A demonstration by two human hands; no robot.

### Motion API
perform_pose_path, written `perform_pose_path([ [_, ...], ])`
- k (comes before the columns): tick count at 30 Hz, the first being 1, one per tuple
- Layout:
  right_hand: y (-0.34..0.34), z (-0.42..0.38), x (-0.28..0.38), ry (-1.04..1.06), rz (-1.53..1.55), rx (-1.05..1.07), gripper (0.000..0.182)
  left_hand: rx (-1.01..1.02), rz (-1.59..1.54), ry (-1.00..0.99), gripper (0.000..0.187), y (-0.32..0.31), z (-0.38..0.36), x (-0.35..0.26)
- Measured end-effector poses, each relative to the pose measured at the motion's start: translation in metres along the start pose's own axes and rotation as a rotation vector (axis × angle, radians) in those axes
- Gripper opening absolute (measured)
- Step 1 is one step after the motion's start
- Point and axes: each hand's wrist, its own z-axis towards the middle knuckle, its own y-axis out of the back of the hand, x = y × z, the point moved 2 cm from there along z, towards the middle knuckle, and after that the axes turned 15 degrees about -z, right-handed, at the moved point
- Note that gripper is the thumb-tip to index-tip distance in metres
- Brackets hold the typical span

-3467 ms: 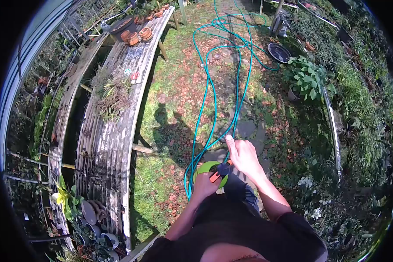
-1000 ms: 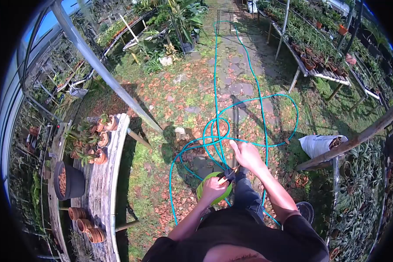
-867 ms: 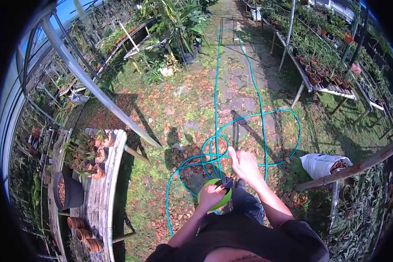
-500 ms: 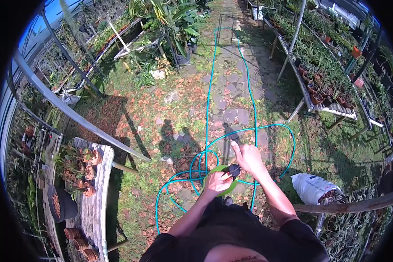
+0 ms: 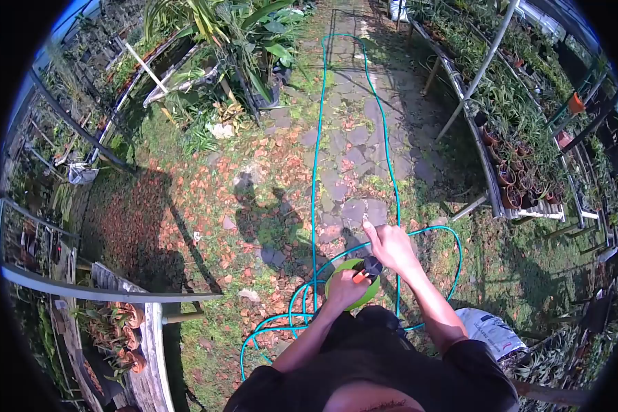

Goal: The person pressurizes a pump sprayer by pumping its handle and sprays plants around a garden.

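The grip of the left hand (image 5: 345, 292) is closed around an orange-and-black tool (image 5: 360, 276); a green container (image 5: 373, 292) is just below; the right hand (image 5: 394, 248) is beside, fingers curled, and I cannot tell if its grip holds something; farther, a teal hose (image 5: 314, 209) lies on the ground (image 5: 216, 275); at near left, clay pots (image 5: 137, 361) stand on a wooden surface (image 5: 156, 353)

Left hand (image 5: 345, 291) holds orange-and-black object (image 5: 360, 276); teal hose (image 5: 389, 151) loops ahead.

The shirt (image 5: 378, 367) is black, with 2 short, loose sleeves (image 5: 479, 371) in the same black; the 2 forearms (image 5: 429, 302) are bare.
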Motion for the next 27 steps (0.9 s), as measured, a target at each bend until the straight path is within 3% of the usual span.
perform_pose_path([
  [3,0.071,0.074,-0.008,-0.014,0.07,0.227,0.069,-0.033,0.169,-0.147,0.032,0.029,0.056,-0.031],
  [4,0.076,0.098,-0.011,-0.143,0.178,0.141,0.069,-0.012,0.115,-0.12,0.031,0.038,0.077,-0.047],
  [7,-0.013,0.164,-0.038,-0.039,0.068,-0.022,0.07,-0.168,0.277,-0.543,0.025,0.051,0.15,-0.056],
  [8,0.004,0.193,-0.049,-0.039,0.141,-0.012,0.069,-0.126,0.303,-0.367,0.024,0.056,0.176,-0.065],
  [9,0.021,0.223,-0.057,-0.038,0.153,0.191,0.07,-0.071,0.331,-0.19,0.024,0.063,0.201,-0.079],
  [10,0.036,0.251,-0.063,-0.062,0.184,0.173,0.07,-0.013,0.358,-0.016,0.023,0.068,0.229,-0.087],
  [11,0.043,0.28,-0.07,-0.081,0.21,0.156,0.07,-0.035,0.345,-0.034,0.024,0.072,0.259,-0.094],
  [13,-0.022,0.328,-0.067,-0.024,0.093,0.045,0.07,-0.084,0.308,-0.049,0.026,0.075,0.312,-0.102],
  [14,-0.04,0.354,-0.07,0.03,0.086,0.071,0.07,-0.008,0.201,-0.151,0.03,0.08,0.34,-0.107],
  [17,-0.011,0.452,-0.108,0.153,0.207,0.054,0.071,-0.126,0.295,-0.019,0.028,0.075,0.418,-0.113],
  [19,0.046,0.508,-0.115,0.098,0.223,0.112,0.071,-0.2,0.23,-0.096,0.024,0.073,0.467,-0.123],
  [21,0.021,0.54,-0.098,0.154,0.063,-0.041,0.069,-0.249,0.164,-0.19,0.023,0.071,0.514,-0.15],
  [22,0.022,0.558,-0.108,0.163,0.097,-0.018,0.069,-0.228,0.134,-0.276,0.024,0.075,0.533,-0.17],
  [25,0.066,0.633,-0.142,0.222,0.096,0.082,0.069,-0.186,0.183,-0.204,0.029,0.074,0.599,-0.188],
  [27,0.103,0.673,-0.154,0.069,0.238,0.047,0.069,-0.137,0.161,-0.17,0.028,0.082,0.648,-0.232],
])
